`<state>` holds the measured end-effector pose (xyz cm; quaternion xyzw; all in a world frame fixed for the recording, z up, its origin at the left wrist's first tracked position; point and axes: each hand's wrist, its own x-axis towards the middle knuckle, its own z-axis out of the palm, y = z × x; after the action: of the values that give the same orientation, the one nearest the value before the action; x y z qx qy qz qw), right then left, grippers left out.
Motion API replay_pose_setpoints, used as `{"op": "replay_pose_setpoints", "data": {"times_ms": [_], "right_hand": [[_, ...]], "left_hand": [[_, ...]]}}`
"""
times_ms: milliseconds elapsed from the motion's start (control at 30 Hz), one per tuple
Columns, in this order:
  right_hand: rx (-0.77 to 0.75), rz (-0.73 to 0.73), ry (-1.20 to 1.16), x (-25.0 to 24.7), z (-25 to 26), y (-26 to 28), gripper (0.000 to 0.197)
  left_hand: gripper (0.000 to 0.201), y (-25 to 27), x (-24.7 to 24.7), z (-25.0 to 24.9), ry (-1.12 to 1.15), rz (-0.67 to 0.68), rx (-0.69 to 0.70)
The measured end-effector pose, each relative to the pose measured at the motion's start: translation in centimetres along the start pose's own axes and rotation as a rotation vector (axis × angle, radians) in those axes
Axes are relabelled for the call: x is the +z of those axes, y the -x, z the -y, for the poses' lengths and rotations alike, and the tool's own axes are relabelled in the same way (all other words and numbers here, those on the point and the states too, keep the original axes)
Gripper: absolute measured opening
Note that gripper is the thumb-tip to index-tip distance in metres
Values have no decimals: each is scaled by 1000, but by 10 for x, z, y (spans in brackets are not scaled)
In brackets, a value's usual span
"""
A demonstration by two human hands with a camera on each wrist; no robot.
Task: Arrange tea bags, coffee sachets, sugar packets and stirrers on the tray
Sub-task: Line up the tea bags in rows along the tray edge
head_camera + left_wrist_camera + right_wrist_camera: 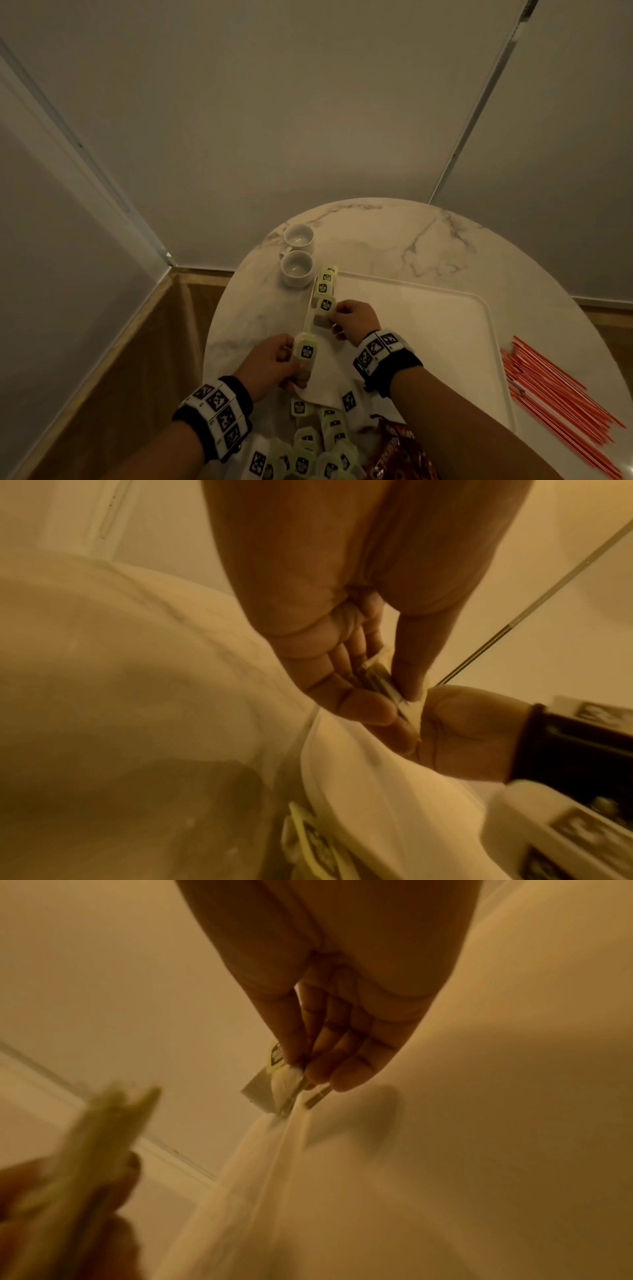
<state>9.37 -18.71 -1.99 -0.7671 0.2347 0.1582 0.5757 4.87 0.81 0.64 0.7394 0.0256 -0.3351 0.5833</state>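
A: Loose tea bags (317,442) heaped nearest the camera, just short of the tray's near-left corner, with a red foil packet (394,452) beside them. Hands?

B: Left hand (274,363) has thumb and fingers curled round a small stack of tea bags (305,351), held upright at the tray's left rim. Looks like a feeder stock for the row.

A: Right hand?

B: Right hand (354,318) pinches one tea bag (324,306) by its edge, just inside the tray's left rim. Wrist view shows thumb and fingertips (346,1080) closed on it, bag low over the tray floor — contact unclear.

A: Why there?

B: Two more tea bags (325,281) already sit along that left rim toward the far-left corner. My read: it's building a line down the rim, one bag at a time, pinched at the edge so the printed label faces up.

A: Tray itself?

B: White tray (445,342), rectangular, raised lip, interior mostly bare.

A: Stirrers, sugar, coffee?

B: Red stirrers (555,401) lie off the tray, just past its right rim on the table. Sugar not identifiable. Red packet may be coffee — can't confirm.

A: Surface, room?

B: Round marble-look table (394,233); two white cups (297,253) beyond the tray's far-left corner. Plain panelled wall (308,102) behind, wood floor (137,359) left of the table, dim warm light.
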Motion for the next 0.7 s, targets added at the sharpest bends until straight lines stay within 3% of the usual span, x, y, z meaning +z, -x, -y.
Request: {"op": "replay_pose_setpoints", "data": {"times_ms": [267, 700], "right_hand": [[13, -96, 277, 11, 11, -28, 19], [-39, -179, 416, 17, 11, -31, 15]], "left_hand": [[19, 1, 4, 4, -60, 43, -13], [23, 5, 5, 8, -68, 34, -4]]}}
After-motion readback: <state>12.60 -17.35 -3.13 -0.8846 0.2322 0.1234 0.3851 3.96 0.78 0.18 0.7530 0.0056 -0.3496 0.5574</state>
